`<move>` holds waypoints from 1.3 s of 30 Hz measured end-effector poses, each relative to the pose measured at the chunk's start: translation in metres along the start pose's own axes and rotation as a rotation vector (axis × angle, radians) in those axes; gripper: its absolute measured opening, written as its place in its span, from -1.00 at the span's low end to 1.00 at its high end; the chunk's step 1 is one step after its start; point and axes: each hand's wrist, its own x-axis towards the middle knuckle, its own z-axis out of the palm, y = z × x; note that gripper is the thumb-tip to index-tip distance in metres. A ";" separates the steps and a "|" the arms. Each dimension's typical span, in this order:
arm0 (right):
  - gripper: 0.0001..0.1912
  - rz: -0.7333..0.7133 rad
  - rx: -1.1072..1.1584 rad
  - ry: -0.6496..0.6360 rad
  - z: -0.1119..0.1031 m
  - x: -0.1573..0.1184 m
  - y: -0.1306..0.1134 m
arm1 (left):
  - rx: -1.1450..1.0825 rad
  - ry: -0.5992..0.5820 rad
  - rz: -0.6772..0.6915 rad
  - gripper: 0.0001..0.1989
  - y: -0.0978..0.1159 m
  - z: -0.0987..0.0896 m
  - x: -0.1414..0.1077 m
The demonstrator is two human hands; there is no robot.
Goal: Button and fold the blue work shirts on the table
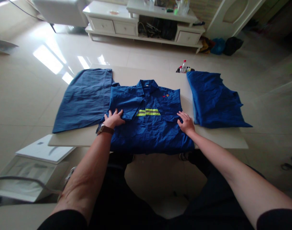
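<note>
A blue work jacket (149,129) lies front up on the table, its collar away from me and a yellow-and-grey reflective stripe (152,112) across the chest. Both sides look folded inward. My left hand (114,118), with a watch on the wrist, rests with spread fingers on the jacket's left edge. On the opposite edge lies my right hand (185,123), fingers stretched and slightly apart. To the left is a faded blue folded garment (85,97), partly under the jacket's side. Another dark blue garment (214,100) is at the right end.
The pale table (220,140) ends just in front of my knees. Bottles with red caps (183,66) stand beyond its far edge. A white TV cabinet (126,28) runs along the back. A clear storage box (33,174) with a white lid sits at lower left.
</note>
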 end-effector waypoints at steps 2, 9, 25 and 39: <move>-0.50 0.002 0.001 -0.005 0.000 0.000 0.000 | -0.002 0.004 0.002 -0.09 -0.001 0.001 0.001; -0.50 0.012 -0.001 -0.007 -0.002 0.000 -0.003 | -0.001 0.008 -0.002 -0.09 0.000 0.002 0.002; -0.50 0.013 -0.003 0.000 -0.002 0.000 -0.003 | -0.003 -0.002 -0.008 -0.09 0.003 -0.003 -0.002; -0.49 0.016 -0.006 -0.010 -0.002 0.000 -0.003 | -0.010 -0.008 -0.003 -0.11 0.004 -0.004 -0.004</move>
